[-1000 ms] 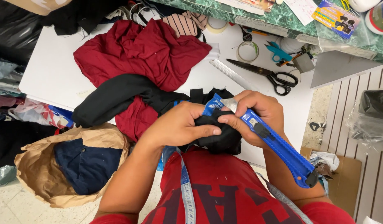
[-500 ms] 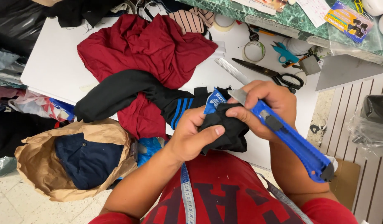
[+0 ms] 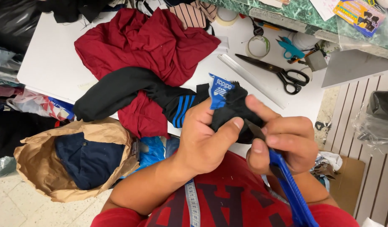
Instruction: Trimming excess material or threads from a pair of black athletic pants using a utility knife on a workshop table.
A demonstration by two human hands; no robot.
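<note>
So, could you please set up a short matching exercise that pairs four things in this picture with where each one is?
Things:
1. black garment
2. blue utility knife
3. black-handled scissors
4. brown paper bag

Places:
A. on the floor, left of the white table
B. lying on the table, upper right
C. gripped by the right hand
D. pinched by the left hand

Pairs: 1-D, 2-C, 3-B, 4-A

Crumpled garment (image 3: pixel 148 46) on tabletop (image 3: pixel 51 63), far side; dark garment (image 3: pixel 118 92) lies over its near edge. Scissors (image 3: pixel 282 73) to the right, tape roll (image 3: pixel 258 46) behind them. Paper bag (image 3: pixel 47 168) on floor, left, w/ folded cloth (image 3: pixel 89 162) inside.
</note>
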